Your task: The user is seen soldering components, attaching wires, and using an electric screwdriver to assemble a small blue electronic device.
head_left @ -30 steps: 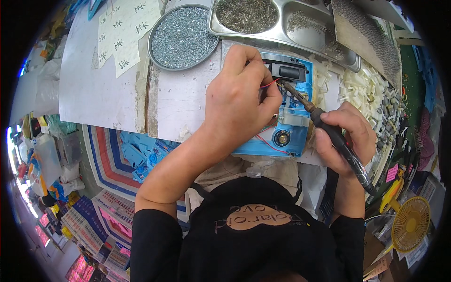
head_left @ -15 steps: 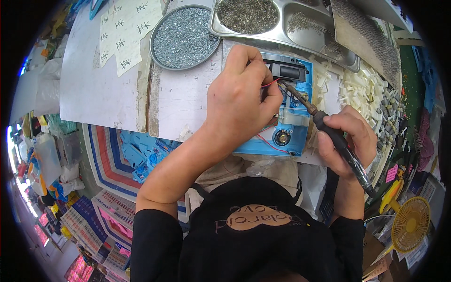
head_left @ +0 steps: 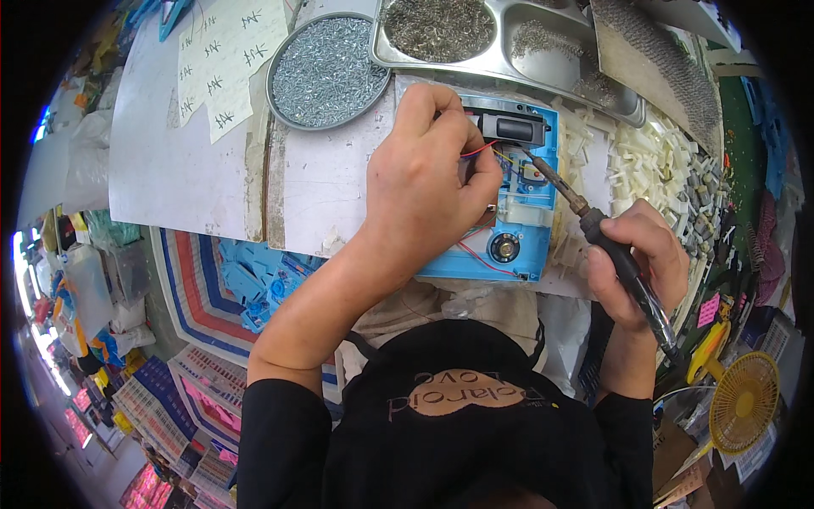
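My right hand (head_left: 651,259) is closed around the dark handle of a soldering iron (head_left: 583,210), whose thin tip points up and left. That tip lies close to the lower edge of a black part (head_left: 515,130) inside a light-blue plastic housing (head_left: 532,242). Over the housing's left side, my left hand (head_left: 424,174) is closed in a pinch at thin wires. A red wire (head_left: 482,149) runs from its fingertips toward the black part; the exact grip is hidden behind the fingers. A round speaker (head_left: 504,248) sits at the housing's near end.
A round tray of small screws (head_left: 329,72) and a steel compartment tray (head_left: 500,58) with small metal pieces stand beyond the housing. White plastic parts (head_left: 649,165) are heaped at the right. Blue parts fill a striped bag (head_left: 191,293) at the left; a yellow fan (head_left: 744,403) stands lower right.
The iron's tip has drawn slightly up and away from the wires, and my right hand has shifted a little right and down. My left hand keeps its pinch.
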`<state>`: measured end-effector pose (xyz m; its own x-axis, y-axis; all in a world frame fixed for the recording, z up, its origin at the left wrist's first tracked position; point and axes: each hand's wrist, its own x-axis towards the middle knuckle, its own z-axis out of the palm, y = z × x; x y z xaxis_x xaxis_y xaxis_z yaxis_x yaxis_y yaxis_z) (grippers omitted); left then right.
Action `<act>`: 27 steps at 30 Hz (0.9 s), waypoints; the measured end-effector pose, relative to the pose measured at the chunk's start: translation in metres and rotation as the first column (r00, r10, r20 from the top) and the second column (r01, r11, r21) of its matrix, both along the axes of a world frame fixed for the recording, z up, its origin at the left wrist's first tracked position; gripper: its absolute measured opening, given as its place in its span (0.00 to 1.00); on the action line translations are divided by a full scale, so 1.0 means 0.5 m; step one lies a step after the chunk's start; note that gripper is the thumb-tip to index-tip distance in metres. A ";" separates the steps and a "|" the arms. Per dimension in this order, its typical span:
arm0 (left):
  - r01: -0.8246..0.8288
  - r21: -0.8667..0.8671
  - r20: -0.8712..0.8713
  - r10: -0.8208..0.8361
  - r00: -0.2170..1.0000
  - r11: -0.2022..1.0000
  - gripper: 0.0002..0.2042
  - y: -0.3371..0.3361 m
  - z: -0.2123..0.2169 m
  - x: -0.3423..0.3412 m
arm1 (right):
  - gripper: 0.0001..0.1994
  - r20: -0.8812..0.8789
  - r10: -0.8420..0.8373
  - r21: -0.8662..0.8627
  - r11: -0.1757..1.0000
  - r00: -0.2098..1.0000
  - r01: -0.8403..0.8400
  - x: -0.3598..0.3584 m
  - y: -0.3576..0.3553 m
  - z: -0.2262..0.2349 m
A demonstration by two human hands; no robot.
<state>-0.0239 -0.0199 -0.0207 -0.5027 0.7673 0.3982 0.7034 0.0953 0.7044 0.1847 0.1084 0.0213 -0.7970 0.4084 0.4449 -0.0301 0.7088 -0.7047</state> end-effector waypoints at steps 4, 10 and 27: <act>0.003 0.003 0.006 -0.003 1.000 1.000 0.05 0.000 0.000 0.000 | 0.15 -0.013 -0.047 -0.015 0.999 0.999 0.046 0.009 -0.003 -0.003; 0.013 0.009 0.007 -0.013 1.000 1.000 0.06 -0.001 -0.003 -0.001 | 0.14 -0.027 -0.064 -0.038 0.997 0.998 0.063 0.016 -0.001 -0.007; 0.435 -0.353 -0.234 -0.528 0.816 0.828 0.03 0.024 0.042 0.037 | 0.16 -0.134 -0.180 -0.091 0.982 0.974 0.169 0.082 0.001 -0.011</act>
